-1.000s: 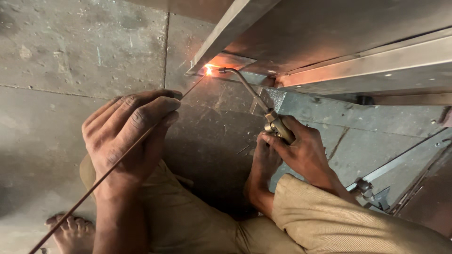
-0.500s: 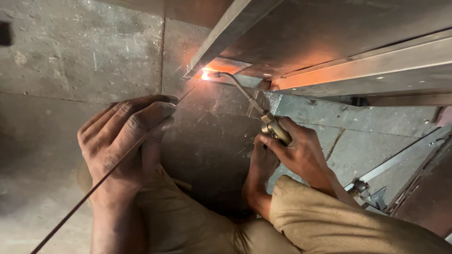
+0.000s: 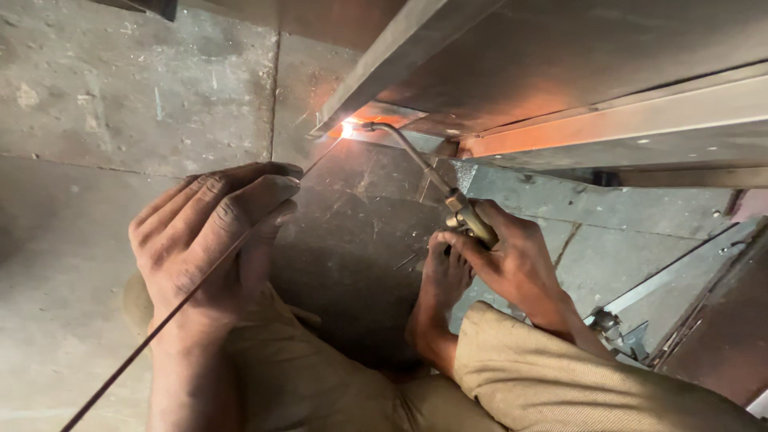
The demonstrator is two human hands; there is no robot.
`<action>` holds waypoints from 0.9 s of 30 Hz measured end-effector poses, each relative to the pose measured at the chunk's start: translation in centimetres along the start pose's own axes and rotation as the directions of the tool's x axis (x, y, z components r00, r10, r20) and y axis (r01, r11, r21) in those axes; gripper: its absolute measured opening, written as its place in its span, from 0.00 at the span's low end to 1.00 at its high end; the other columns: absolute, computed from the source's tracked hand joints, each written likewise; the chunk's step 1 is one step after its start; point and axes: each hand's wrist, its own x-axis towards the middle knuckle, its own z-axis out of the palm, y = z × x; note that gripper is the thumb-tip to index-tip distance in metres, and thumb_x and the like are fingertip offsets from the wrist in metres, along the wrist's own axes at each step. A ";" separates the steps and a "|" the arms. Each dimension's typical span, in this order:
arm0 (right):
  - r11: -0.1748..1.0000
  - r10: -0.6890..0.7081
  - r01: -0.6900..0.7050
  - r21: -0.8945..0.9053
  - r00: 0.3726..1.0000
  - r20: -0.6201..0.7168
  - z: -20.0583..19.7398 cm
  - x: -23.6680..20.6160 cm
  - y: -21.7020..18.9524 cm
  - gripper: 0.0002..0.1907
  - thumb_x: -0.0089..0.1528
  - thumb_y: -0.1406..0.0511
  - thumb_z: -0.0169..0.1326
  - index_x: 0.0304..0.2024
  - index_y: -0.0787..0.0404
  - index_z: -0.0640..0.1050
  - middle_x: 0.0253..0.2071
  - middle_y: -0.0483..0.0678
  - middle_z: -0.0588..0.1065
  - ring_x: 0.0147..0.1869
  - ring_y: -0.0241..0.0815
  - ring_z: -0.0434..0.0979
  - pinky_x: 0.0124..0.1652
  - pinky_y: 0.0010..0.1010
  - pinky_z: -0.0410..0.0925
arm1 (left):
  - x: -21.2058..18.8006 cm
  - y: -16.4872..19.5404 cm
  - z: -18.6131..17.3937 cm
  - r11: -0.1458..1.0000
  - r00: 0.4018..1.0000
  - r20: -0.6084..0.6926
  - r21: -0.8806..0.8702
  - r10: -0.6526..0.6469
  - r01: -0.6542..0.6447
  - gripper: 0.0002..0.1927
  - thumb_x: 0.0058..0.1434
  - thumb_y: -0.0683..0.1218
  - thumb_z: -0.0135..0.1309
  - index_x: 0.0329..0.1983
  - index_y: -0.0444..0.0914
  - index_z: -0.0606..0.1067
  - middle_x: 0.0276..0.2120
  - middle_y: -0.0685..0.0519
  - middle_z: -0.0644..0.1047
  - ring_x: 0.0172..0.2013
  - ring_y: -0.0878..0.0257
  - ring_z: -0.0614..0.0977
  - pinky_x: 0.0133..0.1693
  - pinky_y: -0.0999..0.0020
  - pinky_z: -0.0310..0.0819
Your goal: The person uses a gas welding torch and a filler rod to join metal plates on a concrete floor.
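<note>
My left hand (image 3: 212, 236) pinches a long thin filler rod (image 3: 144, 340) that runs from the lower left up toward a bright flame (image 3: 346, 128). In my right hand (image 3: 512, 256) is a brass gas torch (image 3: 436, 180), its curved nozzle ending at that flame. The flame sits at the corner of a grey sheet-metal frame (image 3: 448, 48), which glows orange along its lower edge. My bare foot (image 3: 440, 288) rests on the floor just below the torch hand.
The floor is of stained concrete slabs (image 3: 96, 104). Metal strips and a small clamp-like part (image 3: 632, 320) lie at the right. My knees in tan trousers (image 3: 544, 384) fill the lower part of the view.
The view has shifted slightly, so flame and hands sit a little lower in the frame. Rod and torch stay aimed at the same corner; the orange glow on the frame persists.
</note>
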 end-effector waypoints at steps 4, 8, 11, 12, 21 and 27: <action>0.999 0.036 -0.035 -0.025 0.999 0.025 -0.1 0.0 -0.1 0.17 0.62 0.64 0.63 0.51 0.65 0.76 0.36 0.52 0.81 0.35 0.43 0.85 0.33 0.31 0.75 | -0.1 0.0 -0.1 1.000 1.000 0.013 -0.009 -0.003 0.003 0.09 0.58 0.36 0.60 0.42 0.33 0.77 0.39 0.45 0.81 0.39 0.51 0.84 0.43 0.60 0.78; 0.997 0.063 -0.060 -0.050 0.997 0.042 -0.1 0.0 0.0 0.17 0.62 0.64 0.63 0.50 0.65 0.77 0.34 0.51 0.81 0.31 0.43 0.84 0.29 0.31 0.74 | -0.3 -0.1 0.1 1.000 1.000 0.001 0.010 0.004 -0.004 0.08 0.61 0.35 0.60 0.43 0.34 0.78 0.40 0.47 0.81 0.39 0.54 0.85 0.43 0.63 0.78; 0.997 0.060 -0.058 -0.054 0.998 0.031 0.0 0.1 0.0 0.17 0.62 0.63 0.63 0.49 0.65 0.76 0.34 0.52 0.81 0.32 0.43 0.84 0.31 0.31 0.75 | -0.3 -0.3 0.2 1.000 1.000 -0.007 -0.006 0.002 -0.002 0.07 0.64 0.35 0.60 0.44 0.35 0.78 0.42 0.48 0.82 0.39 0.56 0.85 0.43 0.66 0.79; 0.998 0.049 -0.048 -0.046 0.998 0.026 0.1 0.1 0.1 0.17 0.62 0.63 0.63 0.49 0.66 0.76 0.35 0.52 0.81 0.33 0.42 0.84 0.31 0.30 0.75 | -0.3 -0.3 0.2 1.000 1.000 -0.007 -0.005 -0.001 0.001 0.07 0.64 0.35 0.60 0.44 0.35 0.77 0.42 0.48 0.82 0.39 0.56 0.85 0.43 0.66 0.79; 0.993 0.093 -0.092 -0.075 0.996 0.010 0.0 0.0 0.3 0.18 0.62 0.64 0.62 0.52 0.65 0.77 0.30 0.50 0.79 0.25 0.39 0.78 0.25 0.31 0.70 | -0.1 -0.2 0.1 1.000 1.000 -0.009 -0.019 -0.010 0.010 0.07 0.62 0.34 0.60 0.43 0.34 0.77 0.40 0.46 0.81 0.41 0.53 0.85 0.42 0.64 0.78; 0.995 0.033 -0.035 -0.097 0.999 -0.028 0.3 0.0 0.3 0.16 0.62 0.64 0.63 0.51 0.65 0.78 0.30 0.50 0.78 0.26 0.38 0.78 0.25 0.29 0.70 | 0.2 -0.2 -0.3 1.000 0.999 0.027 0.011 -0.018 0.018 0.12 0.60 0.33 0.59 0.46 0.34 0.76 0.42 0.46 0.81 0.41 0.53 0.85 0.45 0.62 0.78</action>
